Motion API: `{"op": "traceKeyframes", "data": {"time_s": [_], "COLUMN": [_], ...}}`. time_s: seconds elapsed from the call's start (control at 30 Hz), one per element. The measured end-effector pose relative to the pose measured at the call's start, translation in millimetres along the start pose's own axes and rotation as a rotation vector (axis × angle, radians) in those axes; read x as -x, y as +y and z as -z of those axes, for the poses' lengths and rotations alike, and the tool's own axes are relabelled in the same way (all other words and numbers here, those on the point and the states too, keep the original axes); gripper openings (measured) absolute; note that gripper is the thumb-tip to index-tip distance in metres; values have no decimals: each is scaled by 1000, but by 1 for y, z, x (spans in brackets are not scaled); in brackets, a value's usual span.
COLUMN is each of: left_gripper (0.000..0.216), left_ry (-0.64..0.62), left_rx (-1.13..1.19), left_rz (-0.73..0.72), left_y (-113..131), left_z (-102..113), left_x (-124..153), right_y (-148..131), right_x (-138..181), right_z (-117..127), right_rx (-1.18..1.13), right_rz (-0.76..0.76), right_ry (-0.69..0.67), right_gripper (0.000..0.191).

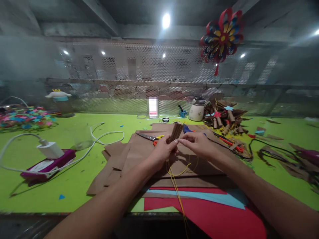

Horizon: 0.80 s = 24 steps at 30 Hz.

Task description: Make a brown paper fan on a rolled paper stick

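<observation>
Both hands meet over a pile of brown paper sheets (139, 156) on the green table (74, 179). My left hand (163, 151) is closed around a folded, fan-like stack of brown paper (176, 131) that stands up from its fingers. My right hand (196, 142) pinches at the base of that stack, fingers together. Thin yellow strings (177, 186) hang down from between the hands toward the table's front edge. Scissors with orange and yellow handles (151, 137) lie just beyond my left hand.
Red paper (214, 215) and a light blue sheet (211, 197) lie at the front edge. A white charger on a magenta box (48, 162) with cables sits left. Brown paper rolls (224, 118), a white jar (196, 109), a phone (153, 107) and a mesh wall stand behind.
</observation>
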<state>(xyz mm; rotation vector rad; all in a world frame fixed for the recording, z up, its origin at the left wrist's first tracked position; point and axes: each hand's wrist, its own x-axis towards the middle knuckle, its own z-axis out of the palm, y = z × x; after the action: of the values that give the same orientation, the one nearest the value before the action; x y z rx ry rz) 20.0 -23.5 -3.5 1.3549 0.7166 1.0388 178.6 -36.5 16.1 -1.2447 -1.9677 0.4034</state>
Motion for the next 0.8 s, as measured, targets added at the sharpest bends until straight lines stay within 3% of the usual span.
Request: {"op": "traceKeyframes", "data": {"time_s": [0.23,0.47,0.8], "left_gripper": [26,30,22], "left_ry": [-27,-167,-285], "left_rx": [-22,123,253], "left_rz": [36,63,109], "left_y": [0,2,10], "left_z": [-4,-1,0], "left_x": [1,1,5], "right_y": [1,-2,-2], "right_x": [-2,1,1], "right_z": [-2,1,6], "right_rx": [-312,-671,-905], "right_rz": [-185,-301,-324], "right_ry": [65,-7,-48], "right_gripper": [35,36,34]}}
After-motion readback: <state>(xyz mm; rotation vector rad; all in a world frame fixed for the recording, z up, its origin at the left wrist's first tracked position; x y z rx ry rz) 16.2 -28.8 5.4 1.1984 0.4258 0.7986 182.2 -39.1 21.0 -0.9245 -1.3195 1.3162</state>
